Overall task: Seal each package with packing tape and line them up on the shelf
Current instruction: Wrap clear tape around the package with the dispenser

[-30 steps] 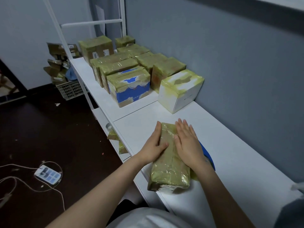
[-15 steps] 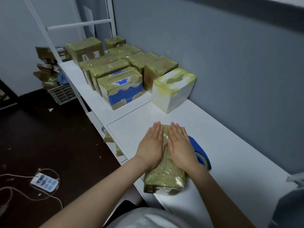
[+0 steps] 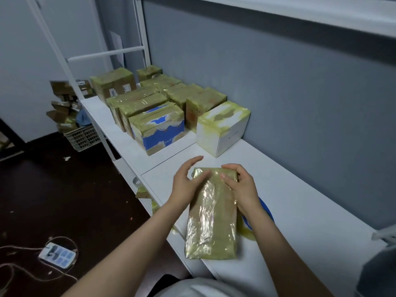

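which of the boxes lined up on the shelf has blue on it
The blue-printed box at the near end of the outer row, left of the white box. The rest show only brown cardboard under yellowish tape.

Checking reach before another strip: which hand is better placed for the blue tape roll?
Right: the blue tape roll lies just right of the package, near the right hand; the left hand would probably cross over.

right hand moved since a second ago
Yes, the right hand shifted toward the white box, fingers now curled over the far end of the package.
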